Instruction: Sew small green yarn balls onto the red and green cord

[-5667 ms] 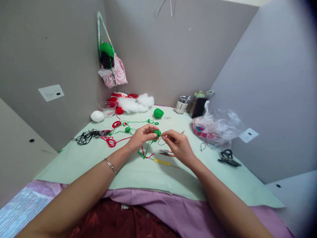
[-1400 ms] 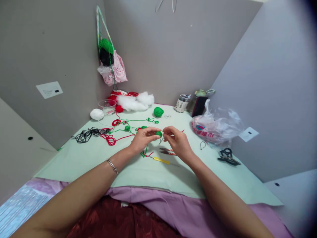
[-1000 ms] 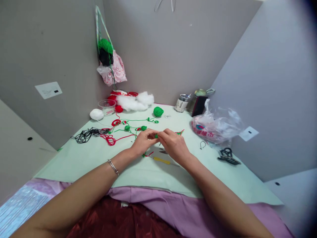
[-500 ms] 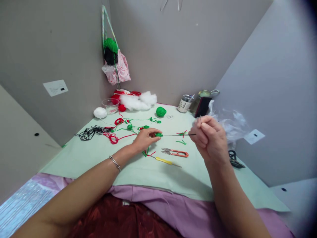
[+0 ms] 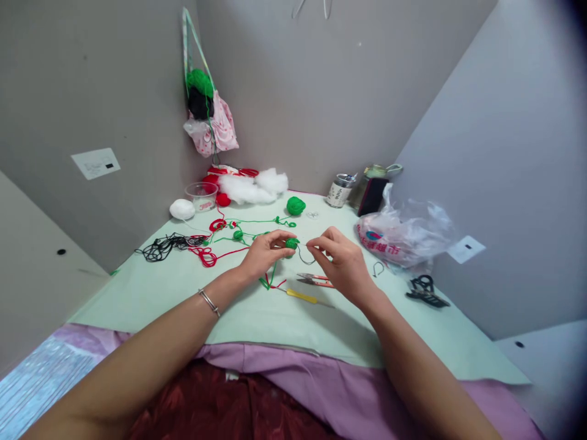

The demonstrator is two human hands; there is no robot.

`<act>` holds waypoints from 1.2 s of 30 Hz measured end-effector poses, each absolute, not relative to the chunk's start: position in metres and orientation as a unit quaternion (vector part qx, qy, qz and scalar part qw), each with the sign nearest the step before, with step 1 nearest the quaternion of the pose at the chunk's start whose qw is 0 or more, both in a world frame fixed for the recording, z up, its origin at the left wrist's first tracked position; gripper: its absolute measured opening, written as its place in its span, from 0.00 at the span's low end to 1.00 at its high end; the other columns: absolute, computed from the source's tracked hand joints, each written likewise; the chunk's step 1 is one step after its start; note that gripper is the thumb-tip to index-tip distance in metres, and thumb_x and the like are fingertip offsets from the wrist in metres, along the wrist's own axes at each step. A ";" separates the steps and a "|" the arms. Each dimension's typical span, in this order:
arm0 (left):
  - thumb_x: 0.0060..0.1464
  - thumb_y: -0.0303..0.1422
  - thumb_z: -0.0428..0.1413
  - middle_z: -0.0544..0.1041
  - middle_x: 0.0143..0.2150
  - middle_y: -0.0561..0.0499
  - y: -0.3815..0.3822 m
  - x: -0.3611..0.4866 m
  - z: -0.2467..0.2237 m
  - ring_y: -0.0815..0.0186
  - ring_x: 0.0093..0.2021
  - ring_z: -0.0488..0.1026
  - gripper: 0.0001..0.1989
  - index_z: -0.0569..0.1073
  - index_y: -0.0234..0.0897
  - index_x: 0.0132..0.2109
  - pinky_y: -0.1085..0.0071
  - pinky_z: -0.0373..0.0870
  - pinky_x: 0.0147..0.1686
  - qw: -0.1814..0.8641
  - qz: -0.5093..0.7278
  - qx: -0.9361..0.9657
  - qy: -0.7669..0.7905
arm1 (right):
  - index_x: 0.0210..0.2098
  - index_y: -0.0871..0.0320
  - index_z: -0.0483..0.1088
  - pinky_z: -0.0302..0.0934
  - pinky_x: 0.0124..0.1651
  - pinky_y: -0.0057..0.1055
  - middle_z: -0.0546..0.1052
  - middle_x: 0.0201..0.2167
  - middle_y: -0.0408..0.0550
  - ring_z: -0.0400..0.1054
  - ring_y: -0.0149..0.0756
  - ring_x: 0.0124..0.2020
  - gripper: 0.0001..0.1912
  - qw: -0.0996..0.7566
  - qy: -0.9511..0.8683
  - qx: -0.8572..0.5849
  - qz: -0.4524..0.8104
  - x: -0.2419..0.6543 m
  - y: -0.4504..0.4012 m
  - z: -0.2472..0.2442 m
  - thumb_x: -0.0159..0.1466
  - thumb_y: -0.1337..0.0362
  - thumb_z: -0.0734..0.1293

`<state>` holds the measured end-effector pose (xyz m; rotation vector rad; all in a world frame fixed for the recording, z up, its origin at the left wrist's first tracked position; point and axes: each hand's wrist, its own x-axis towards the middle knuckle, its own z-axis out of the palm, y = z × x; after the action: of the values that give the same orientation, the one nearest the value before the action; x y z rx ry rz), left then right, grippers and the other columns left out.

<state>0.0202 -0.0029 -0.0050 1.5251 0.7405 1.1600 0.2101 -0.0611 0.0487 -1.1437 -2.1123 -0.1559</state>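
Observation:
My left hand (image 5: 265, 253), with a metal bangle on its wrist, pinches a small green crocheted piece (image 5: 291, 243) between thumb and fingertips. Close to its right side, my right hand (image 5: 345, 264) has its thumb and forefinger closed on a thin needle (image 5: 303, 245) that points at the piece. A dark thread (image 5: 306, 261) hangs in a loop between the two hands. Below the right hand lie orange-handled thread snips (image 5: 316, 280), partly covered by it. Nearer me is a yellow-handled crochet hook (image 5: 301, 296), beside red and green yarn ends (image 5: 270, 282).
Black yarn (image 5: 169, 247), red yarn (image 5: 203, 256) and a green yarn ball (image 5: 296, 206) lie on the table. White stuffing (image 5: 254, 187) and a clear tub (image 5: 202, 198) stand behind. At right are a can (image 5: 340, 191), a plastic bag (image 5: 403, 231) and a black claw clip (image 5: 427, 291).
My right hand has come down and left from its raised place, bringing the needle close to the green piece. The dark thread, taut before, now hangs slack. My left hand keeps its hold.

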 end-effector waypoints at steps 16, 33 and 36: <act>0.45 0.35 0.65 0.80 0.40 0.47 -0.006 0.019 -0.003 0.64 0.40 0.75 0.21 0.78 0.36 0.48 0.66 0.70 0.46 0.532 0.459 0.640 0.312 | 0.33 0.56 0.74 0.54 0.33 0.30 0.68 0.28 0.44 0.59 0.30 0.26 0.08 0.337 -0.816 -0.466 0.061 0.214 -0.052 0.042 0.66 0.67 0.63; 0.40 0.35 0.68 0.79 0.37 0.50 -0.012 0.022 0.005 0.66 0.38 0.75 0.18 0.76 0.34 0.41 0.67 0.71 0.44 0.601 0.460 0.593 0.275 | 0.28 0.60 0.72 0.52 0.27 0.27 0.67 0.21 0.40 0.56 0.27 0.23 0.14 0.418 -0.682 -0.452 0.395 0.213 -0.038 0.037 0.55 0.54 0.72; 0.41 0.35 0.67 0.80 0.38 0.49 -0.012 0.024 0.002 0.65 0.39 0.75 0.18 0.77 0.34 0.40 0.66 0.71 0.45 0.582 0.467 0.602 0.286 | 0.28 0.59 0.70 0.54 0.26 0.28 0.67 0.21 0.39 0.58 0.28 0.21 0.11 0.423 -0.692 -0.482 0.331 0.209 -0.039 0.032 0.57 0.57 0.70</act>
<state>0.0236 -0.0121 0.0021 1.4058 0.6672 1.0903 0.2086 -0.0390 0.0317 -1.2055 -1.7327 0.8297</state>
